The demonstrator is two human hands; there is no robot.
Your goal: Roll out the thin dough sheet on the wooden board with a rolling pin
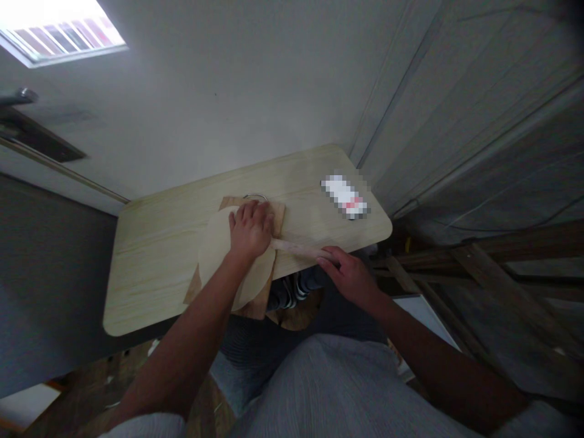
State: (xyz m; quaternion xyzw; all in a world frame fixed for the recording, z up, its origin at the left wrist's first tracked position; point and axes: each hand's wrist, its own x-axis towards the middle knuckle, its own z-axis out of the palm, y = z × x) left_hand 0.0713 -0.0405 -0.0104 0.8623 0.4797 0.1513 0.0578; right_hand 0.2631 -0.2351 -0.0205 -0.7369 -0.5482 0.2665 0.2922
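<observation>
My left hand (pixel 251 229) lies palm down with its fingers stretched out, over the upper part of a round, flat, pale sheet that looks like dough (pixel 215 243). The sheet rests on a wooden cutting board (pixel 279 214) and reaches past its left side. At the board's far edge a metal ring handle (pixel 256 197) shows. My right hand (pixel 351 274) is closed round the right end of a slim wooden rolling pin (pixel 301 249). The pin's other end meets the side of my left hand, and I cannot tell whether it continues beneath the palm.
The board lies on a pale wood-look table (pixel 150 261) with rounded corners. On its right part is a blurred-out white and pink item (pixel 344 196). A white door (pixel 237 103) stands behind, its handle (pixel 20 97) at left. Wooden beams (pixel 506 280) fill the right side.
</observation>
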